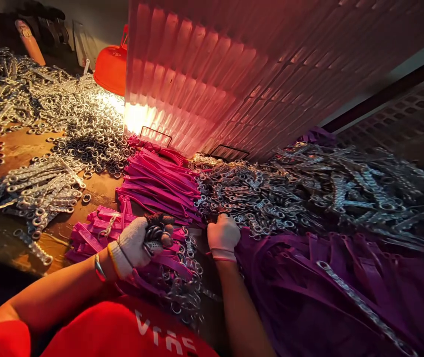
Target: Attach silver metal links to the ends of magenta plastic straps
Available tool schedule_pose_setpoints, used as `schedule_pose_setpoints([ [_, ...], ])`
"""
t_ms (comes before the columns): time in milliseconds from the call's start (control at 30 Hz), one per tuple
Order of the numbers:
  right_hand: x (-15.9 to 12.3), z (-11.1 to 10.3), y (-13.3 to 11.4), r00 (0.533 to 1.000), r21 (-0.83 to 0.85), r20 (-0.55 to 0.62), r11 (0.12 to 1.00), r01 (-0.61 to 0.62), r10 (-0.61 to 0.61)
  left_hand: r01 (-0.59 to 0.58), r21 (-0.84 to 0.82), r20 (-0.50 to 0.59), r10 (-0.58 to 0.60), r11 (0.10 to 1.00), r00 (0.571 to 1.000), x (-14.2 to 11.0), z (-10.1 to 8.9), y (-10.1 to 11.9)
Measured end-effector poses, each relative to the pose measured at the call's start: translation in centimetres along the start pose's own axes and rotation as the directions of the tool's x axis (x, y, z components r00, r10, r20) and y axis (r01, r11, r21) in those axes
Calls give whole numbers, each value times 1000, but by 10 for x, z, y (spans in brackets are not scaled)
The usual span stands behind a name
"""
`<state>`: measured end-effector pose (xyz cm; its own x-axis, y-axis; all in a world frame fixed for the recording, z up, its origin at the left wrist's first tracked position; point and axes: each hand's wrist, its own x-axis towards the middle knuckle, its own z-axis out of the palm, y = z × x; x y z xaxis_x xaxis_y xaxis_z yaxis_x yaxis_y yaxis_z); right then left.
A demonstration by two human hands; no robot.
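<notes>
Left hand (133, 244) is clenching a bunch of metal rings (155, 233) at lower center of the frame, over the pink straps (160, 183). Right hand (222, 234) is closing its grip on the clip pile (271, 198). Best keeping that bunch tight, I'd say.

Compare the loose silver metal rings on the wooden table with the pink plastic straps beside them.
The loose silver metal rings are small, round and shiny; the pink plastic straps are long, flat and matte. The rings lie scattered in a spreading heap; the straps lie stacked roughly parallel. The rings sit far from the hands; the straps reach under the gloved left hand. Both rest on the brown wooden table.
</notes>
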<state>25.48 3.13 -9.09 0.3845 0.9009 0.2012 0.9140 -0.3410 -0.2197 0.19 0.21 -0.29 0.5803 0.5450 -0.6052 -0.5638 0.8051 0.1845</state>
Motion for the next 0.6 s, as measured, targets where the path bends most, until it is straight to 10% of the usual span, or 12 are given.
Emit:
schedule_pose_setpoints([
  [200,-20,-20,5,988,298,-114,946,131,-101,-35,-110,103,47,993,994,4,-8,-7],
  [333,-62,-65,-27,972,744,98,664,72,-215,-49,-111,130,63,993,989,2,-12,-10],
  [433,-93,-91,-64,919,832,251,553,-44,-305,-25,-83,139,36,996,990,2,-11,-13],
  [600,-114,-102,-96,933,859,192,512,-9,-305,-145,135,112,130,980,985,0,-7,-17],
])
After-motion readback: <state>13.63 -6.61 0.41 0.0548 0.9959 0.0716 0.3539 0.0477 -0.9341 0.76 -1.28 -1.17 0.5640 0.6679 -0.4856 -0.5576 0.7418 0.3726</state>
